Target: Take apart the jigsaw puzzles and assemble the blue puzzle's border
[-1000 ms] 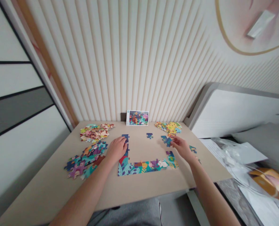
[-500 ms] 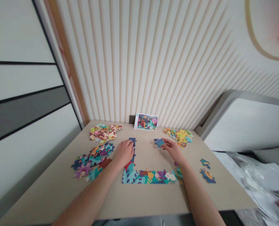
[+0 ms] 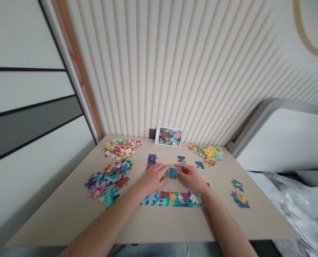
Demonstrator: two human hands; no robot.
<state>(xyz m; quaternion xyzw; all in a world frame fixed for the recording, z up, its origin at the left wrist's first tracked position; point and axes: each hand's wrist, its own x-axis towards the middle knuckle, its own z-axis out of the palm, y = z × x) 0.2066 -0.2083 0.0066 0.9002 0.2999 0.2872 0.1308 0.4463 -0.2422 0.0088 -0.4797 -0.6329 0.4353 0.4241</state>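
A blue puzzle piece (image 3: 173,173) is held by my right hand (image 3: 188,175), its fingers pinching the piece's right edge. Just left of that piece is my left hand (image 3: 155,176), fingers apart and reaching over the left strip of joined pieces (image 3: 152,160); it holds nothing that I can see. Nearer me runs the joined bottom row (image 3: 175,199), with sea plants and animals on it. Two loose dark blue pieces, one upper (image 3: 181,159) and one to the right (image 3: 199,165), lie beyond my right hand.
On the table (image 3: 159,226), mixed pieces (image 3: 113,176) and pinkish pieces (image 3: 120,149) are heaped at left, yellow ones (image 3: 208,153) at back right. A picture card (image 3: 168,136) leans on the wall. Two piece groups (image 3: 240,200) lie at right.
My right hand has moved left and nearer me with the blue piece. My left hand has left the strip's top and shifted right toward it. Two dark blue pieces now show beyond my right hand.
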